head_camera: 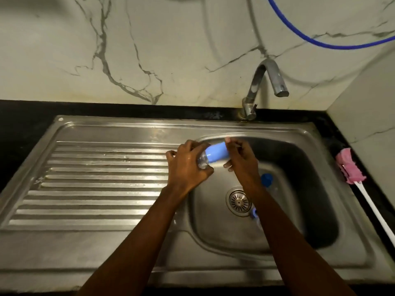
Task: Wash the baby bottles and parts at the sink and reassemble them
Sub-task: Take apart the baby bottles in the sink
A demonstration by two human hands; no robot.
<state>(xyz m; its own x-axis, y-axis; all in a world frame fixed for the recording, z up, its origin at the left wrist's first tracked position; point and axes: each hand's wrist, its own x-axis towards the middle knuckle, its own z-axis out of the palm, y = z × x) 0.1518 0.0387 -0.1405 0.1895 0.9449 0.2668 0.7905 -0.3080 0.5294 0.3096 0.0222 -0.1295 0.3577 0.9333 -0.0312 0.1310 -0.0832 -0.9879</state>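
The bottle [205, 160] is clear with a pale blue cap [219, 154]. It lies sideways in the air above the left edge of the basin [303, 167]. The left hand [188, 167] curls round the clear body. The right hand [241, 159] grips the cap between thumb and fingers. Two blue parts lie in the basin, one [266, 180] beside the right wrist and one [254, 213] by the drain. One pink brush [348, 166] lies on the counter.

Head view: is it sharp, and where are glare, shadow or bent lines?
In the head view, the left hand, right hand and bottle look soft; glare streaks the draining board; the sink rim looks bowed, lens distortion; the basin is shadowed on its right wall.
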